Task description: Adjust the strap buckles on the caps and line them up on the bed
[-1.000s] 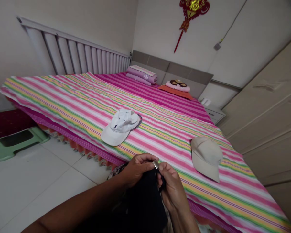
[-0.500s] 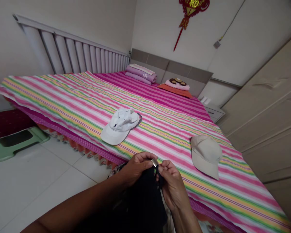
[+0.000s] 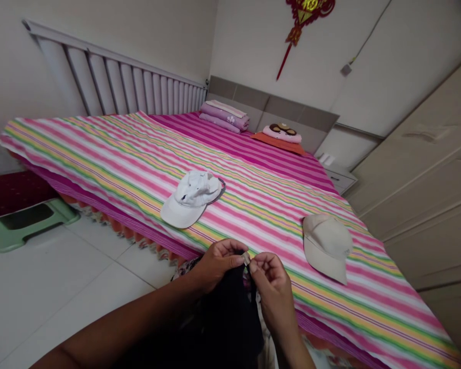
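Note:
In front of my body is a dark cap (image 3: 230, 312), its lower part merging into shadow. A small metal buckle (image 3: 246, 258) sits on the strap at its back opening. My left hand (image 3: 219, 265) pinches the buckle end between thumb and fingers. Close beside it, the thumb and fingertips of my right hand (image 3: 273, 287) are closed on the strap, which hangs down below them. Beyond my hands, a white cap (image 3: 192, 197) with a small dark logo lies on the bed. A beige cap (image 3: 326, 246) rests to the right.
The bed (image 3: 111, 159) has a striped cover and its near edge is just past my hands. Folded bedding (image 3: 225, 117) and a pillow stack (image 3: 281, 136) lie by the headboard (image 3: 292, 110). A green stool (image 3: 30, 223) stands on the left floor; a wardrobe (image 3: 418, 179) borders the right.
The buckle has tilted in my left fingers and shows a different face. My right fingers have shifted slightly up along the strap, closer to the buckle. Both caps on the bed are unmoved.

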`<state>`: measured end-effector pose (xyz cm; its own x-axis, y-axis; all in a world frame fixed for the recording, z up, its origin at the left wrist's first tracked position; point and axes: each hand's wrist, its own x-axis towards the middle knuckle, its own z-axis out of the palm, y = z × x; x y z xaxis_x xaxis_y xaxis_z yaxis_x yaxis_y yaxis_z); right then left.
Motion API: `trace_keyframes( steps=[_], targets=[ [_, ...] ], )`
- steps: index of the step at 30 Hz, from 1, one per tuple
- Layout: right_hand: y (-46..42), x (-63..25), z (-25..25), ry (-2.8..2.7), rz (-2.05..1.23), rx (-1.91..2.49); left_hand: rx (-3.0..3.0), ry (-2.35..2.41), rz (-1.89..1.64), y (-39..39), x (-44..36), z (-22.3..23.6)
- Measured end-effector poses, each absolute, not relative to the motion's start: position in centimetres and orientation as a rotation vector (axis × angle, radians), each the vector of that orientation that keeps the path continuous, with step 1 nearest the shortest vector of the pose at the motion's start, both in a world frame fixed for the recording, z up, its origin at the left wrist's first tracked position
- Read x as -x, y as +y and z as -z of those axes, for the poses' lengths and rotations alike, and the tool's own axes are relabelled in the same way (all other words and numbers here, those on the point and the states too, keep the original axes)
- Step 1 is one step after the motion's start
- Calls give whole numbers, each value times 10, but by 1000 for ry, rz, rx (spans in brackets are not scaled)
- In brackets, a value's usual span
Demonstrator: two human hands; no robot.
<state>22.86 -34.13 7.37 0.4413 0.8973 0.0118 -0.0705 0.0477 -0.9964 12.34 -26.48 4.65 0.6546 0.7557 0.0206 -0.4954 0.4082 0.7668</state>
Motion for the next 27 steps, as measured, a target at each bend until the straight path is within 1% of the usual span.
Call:
trace_keyframes(
  steps=[3, 6, 16, 22, 25, 27],
  targets=[
    [-343, -230, -71, -1100, -656, 1479, -778, 370, -812, -265, -125, -47],
    [-343, -230, -69, -1287, -456, 1554, -729, 410, -816, -266, -127, -47],
    [-343, -234, -76, -1460, -81, 1518, -669, 386, -857, -270, -131, -51],
    [-346, -236, -82, -1530, -125, 1533, -814, 497, -915, -271, -128, -57],
    [-347, -241, -88, -1477, -280, 1570, -865, 540, -953, -269, -127, -63],
    [-345, -246, -93, -1400, -482, 1560, -863, 564, -990, -267, -126, -66]
  ],
)
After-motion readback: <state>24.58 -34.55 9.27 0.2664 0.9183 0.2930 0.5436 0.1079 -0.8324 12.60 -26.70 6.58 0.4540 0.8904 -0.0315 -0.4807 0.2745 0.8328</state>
